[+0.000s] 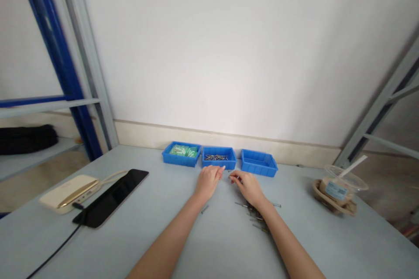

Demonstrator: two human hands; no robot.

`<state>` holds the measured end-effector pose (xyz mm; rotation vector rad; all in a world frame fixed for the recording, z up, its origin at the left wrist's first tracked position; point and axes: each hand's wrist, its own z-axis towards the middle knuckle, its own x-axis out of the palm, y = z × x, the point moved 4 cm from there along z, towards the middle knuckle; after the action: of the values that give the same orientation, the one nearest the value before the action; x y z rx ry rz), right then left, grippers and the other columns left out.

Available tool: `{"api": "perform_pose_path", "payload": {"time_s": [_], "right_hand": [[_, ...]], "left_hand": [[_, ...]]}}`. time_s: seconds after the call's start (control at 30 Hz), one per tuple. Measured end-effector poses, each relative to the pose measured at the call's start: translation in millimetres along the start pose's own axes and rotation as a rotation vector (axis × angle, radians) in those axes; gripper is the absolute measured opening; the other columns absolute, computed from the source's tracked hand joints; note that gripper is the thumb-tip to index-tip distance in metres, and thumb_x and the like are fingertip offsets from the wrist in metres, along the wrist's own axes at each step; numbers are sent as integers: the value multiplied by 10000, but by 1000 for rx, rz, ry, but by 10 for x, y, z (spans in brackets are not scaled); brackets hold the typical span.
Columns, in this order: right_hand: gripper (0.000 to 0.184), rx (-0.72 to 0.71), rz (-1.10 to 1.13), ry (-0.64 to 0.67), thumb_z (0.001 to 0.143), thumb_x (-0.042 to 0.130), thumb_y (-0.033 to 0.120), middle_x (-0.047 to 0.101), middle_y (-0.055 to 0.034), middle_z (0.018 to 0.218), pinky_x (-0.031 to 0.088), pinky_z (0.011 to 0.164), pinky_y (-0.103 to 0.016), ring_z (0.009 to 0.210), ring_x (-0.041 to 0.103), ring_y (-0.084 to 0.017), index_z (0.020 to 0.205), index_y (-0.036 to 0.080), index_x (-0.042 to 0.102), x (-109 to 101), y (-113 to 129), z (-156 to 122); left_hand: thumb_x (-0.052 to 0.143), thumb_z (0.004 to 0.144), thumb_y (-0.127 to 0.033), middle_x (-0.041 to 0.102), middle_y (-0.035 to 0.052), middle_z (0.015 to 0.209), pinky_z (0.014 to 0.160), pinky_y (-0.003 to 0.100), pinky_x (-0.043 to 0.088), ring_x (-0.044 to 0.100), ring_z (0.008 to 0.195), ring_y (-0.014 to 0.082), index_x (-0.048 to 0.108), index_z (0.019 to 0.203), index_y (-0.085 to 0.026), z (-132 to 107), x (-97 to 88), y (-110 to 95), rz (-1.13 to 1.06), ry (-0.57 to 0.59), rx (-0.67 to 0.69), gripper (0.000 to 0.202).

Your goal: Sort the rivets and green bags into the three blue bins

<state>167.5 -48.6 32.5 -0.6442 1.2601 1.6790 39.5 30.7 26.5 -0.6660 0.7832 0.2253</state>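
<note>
Handling screws (216, 157) seemed the step; some lay in the middle bin (231, 165), others by the right hand (246, 185). Its fingertips drew close, pinching what, couldn't tell; left hand's (208, 181) grip, couldn't tell. Next move probably wanted precise fingertips.

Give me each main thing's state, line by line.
Left bin: holding green packets
Middle bin: holding metal fasteners
Right bin: upright, open-topped
Tablet: screen dark
Cream box: lying flat
Cup: straw inserted
Lone fastener: lying flat
Fastener pile: loose, partly hidden
Left hand: grip unclear
Right hand: grip unclear
</note>
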Motion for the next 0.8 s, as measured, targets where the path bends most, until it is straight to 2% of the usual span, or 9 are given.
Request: {"api": "perform_pose_path", "payload": {"time_s": [0.13, 0.23, 0.3, 0.4, 0.5, 0.67, 0.8], "right_hand": [[292, 81, 23, -33, 896, 398, 347, 694, 0, 745, 393, 648, -217, 712, 623, -145, 879, 215, 659, -113, 71, 370], [331, 163, -69, -27, 907, 376, 406, 689, -3, 727, 398, 646, -217, 739, 628, -151, 952, 231, 652, -228, 132, 684], [306, 215, -200, -68, 901, 398, 407, 691, -19, 794, 399, 657, -230, 791, 626, -166, 1016, 243, 630, -305, 112, 760], [242, 275, -342, -110, 891, 431, 316, 676, -44, 905, 396, 670, -239, 849, 608, -176, 1002, 238, 631, -356, -48, 611], [204, 295, -353, -61, 855, 476, 230, 642, -41, 977, 392, 699, -228, 914, 579, -167, 920, 246, 669, -344, -269, 315], [222, 282, -338, -122, 850, 482, 225, 641, -16, 1001, 392, 733, -230, 964, 562, -166, 961, 279, 666, -437, -386, 37], [202, 320, -422, 45, 798, 558, 214, 664, -49, 1001, 402, 711, -254, 965, 582, -215, 957, 251, 678, -360, -396, 20]], "left_hand": [[211, 947, -394, 597, 21, 584, 692, 286, 410, 574, 633, 170, 526, 580, -186, 43, -54, 173, -121, -115, -145, 526], [243, 934, -374, 649, 35, 729, 754, 299, 427, 600, 752, 184, 559, 701, -188, 61, -76, 262, -165, -163, -167, 434], [290, 922, -356, 668, 48, 848, 810, 321, 423, 600, 859, 197, 563, 815, -192, 58, -82, 293, -172, -174, -171, 336], [330, 917, -351, 673, 54, 886, 863, 373, 393, 588, 936, 219, 523, 945, -200, 38, -106, 316, -134, -241, -224, 247], [331, 925, -349, 676, 52, 872, 907, 417, 338, 580, 958, 229, 461, 1036, -203, 22, -135, 310, -99, -340, -286, 225], [341, 925, -368, 677, 69, 888, 922, 450, 289, 556, 983, 258, 456, 1044, -199, 22, -150, 314, -16, -419, -380, 236], [332, 931, -353, 679, 55, 892, 926, 448, 278, 541, 997, 261, 449, 1027, -206, 30, -160, 339, -62, -423, -441, 211]]}}
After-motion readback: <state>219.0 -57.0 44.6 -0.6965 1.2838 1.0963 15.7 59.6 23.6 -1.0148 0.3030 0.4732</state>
